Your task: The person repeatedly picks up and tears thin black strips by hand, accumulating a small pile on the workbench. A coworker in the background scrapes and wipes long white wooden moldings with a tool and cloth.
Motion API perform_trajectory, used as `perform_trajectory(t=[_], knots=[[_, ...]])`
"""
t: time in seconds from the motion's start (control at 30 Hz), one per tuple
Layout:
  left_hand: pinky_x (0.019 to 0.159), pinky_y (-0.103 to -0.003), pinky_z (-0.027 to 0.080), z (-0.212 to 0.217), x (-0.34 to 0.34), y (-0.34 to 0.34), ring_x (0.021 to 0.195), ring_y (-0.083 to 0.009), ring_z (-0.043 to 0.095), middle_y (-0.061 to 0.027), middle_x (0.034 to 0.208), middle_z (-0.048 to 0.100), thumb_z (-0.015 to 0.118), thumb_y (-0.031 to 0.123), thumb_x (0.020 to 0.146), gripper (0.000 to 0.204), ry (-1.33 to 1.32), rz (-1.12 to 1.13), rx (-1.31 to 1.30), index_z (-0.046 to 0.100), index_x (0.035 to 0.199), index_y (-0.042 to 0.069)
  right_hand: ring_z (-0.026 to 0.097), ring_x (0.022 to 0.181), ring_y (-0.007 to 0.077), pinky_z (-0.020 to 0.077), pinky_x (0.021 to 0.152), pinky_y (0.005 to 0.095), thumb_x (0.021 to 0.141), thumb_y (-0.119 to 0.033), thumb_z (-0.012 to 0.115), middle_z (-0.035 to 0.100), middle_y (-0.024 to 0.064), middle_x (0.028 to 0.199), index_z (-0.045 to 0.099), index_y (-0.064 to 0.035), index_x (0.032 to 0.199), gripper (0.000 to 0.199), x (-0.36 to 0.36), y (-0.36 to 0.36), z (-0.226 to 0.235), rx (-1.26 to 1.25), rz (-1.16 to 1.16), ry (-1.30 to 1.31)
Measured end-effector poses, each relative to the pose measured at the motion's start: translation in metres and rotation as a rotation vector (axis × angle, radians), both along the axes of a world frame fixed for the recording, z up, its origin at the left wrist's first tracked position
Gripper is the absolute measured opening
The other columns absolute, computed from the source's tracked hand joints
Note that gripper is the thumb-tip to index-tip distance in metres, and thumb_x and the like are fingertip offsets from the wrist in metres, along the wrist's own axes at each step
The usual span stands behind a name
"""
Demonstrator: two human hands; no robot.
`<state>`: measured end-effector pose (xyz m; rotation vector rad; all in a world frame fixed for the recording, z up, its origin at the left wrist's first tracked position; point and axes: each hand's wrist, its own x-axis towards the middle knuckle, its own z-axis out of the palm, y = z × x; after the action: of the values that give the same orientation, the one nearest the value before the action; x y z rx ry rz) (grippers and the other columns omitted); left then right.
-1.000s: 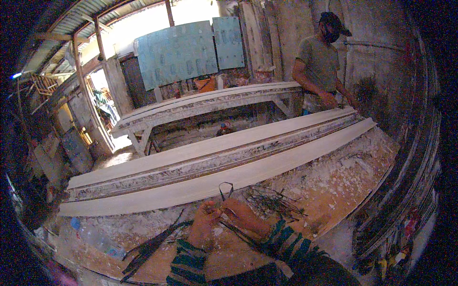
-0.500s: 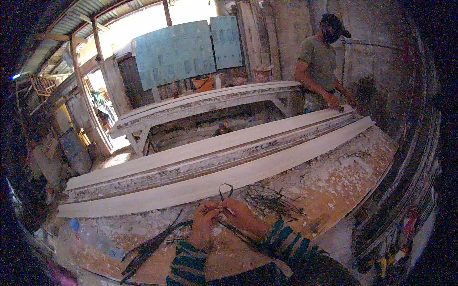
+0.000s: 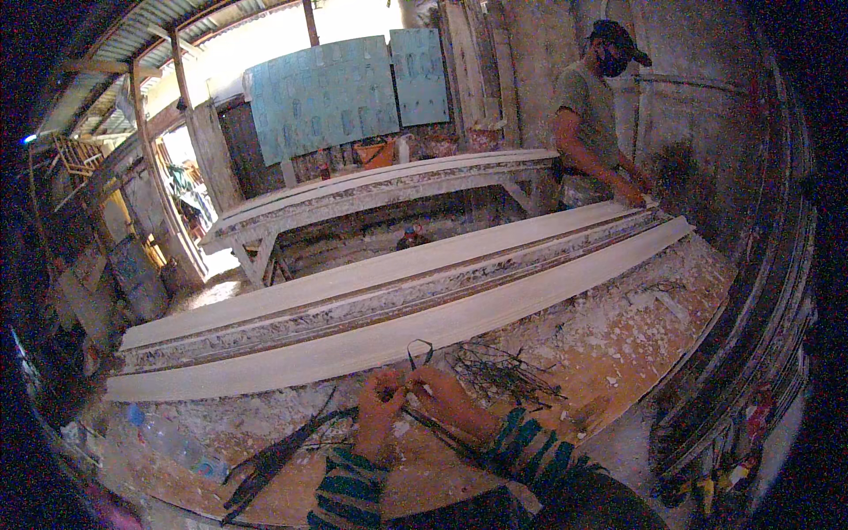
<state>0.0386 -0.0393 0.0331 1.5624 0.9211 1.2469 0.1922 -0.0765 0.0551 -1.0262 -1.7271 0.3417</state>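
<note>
Both hands meet low in the middle, above a worn board (image 3: pixel 574 433). A thin dark strip (image 3: pixel 429 355) bends into a small loop that sticks up from between my fingertips. My left hand (image 3: pixel 380 402) is closed in a pinch on this strip. My right hand (image 3: pixel 446 405) pinches it too, close against the left. Longer dark strip ends (image 3: pixel 439 430) run below my right hand toward the sleeve. By my left wrist lies a bundle of flat dark strips (image 3: pixel 284 455). A tangle of thin dark pieces (image 3: pixel 508 375) rests right of my hands.
Two long pale flat lengths (image 3: pixel 265 371) lie ahead on the crusted worktable. A clear plastic bottle (image 3: pixel 172 442) lies at the left. Behind stands a second long bench (image 3: pixel 371 196). At the far right a co-worker (image 3: pixel 592 124) bends over the table's end. White flakes litter the board.
My hands stay nearly in place, the fingers shifting slightly around the strip. At the table's far end, the co-worker's hands and body have moved a little to the right.
</note>
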Motion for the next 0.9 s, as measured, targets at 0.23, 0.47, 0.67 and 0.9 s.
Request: perform_trajectory(t=[0.23,0.47,0.67,0.9], knots=[[0.066,-0.024,0.044,0.013,0.003,-0.014,0.074,-0.0105,0.052,-0.0011,0.085,0.055,0.062,-0.001,0.077,0.039,-0.03,0.002,0.024,0.048,0.113,0.005,0.061,0.077,0.0214,0.0488,0.068,0.034,0.084,-0.006,0.062,0.06,0.0102,0.08,0.058,-0.0042,0.092,0.009,-0.002,0.001,0.0,-0.129,0.008,0.131],[0.068,-0.023,0.045,0.012,0.005,-0.014,0.076,-0.0101,0.052,-0.0011,0.086,0.055,0.064,-0.001,0.077,0.038,-0.023,0.052,0.136,0.048,0.111,0.006,0.057,0.075,0.0113,0.048,0.066,0.0293,0.087,-0.013,0.062,0.058,0.0024,0.08,0.058,-0.005,0.09,0.009,0.001,0.02,-0.026,-0.297,0.151,0.429],[0.071,-0.026,0.047,0.011,0.004,-0.017,0.081,-0.0137,0.056,-0.0081,0.103,0.059,0.067,0.002,0.077,0.02,0.08,0.132,0.299,0.058,0.094,0.005,0.054,0.072,0.0105,0.0468,0.067,0.0249,0.088,-0.018,0.061,0.058,0.0013,0.084,0.057,-0.0062,0.092,0.012,0.009,0.023,-0.027,-0.442,0.265,0.478],[0.071,-0.027,0.048,0.01,0.002,-0.017,0.088,-0.0156,0.056,-0.0097,0.11,0.055,0.069,0.001,0.075,0.017,0.075,0.093,0.248,0.059,0.089,0.005,0.054,0.074,0.0093,0.0461,0.066,0.0242,0.089,-0.02,0.062,0.058,0.0005,0.084,0.058,-0.0062,0.094,0.015,0.014,0.017,-0.008,-0.681,0.446,0.652]])
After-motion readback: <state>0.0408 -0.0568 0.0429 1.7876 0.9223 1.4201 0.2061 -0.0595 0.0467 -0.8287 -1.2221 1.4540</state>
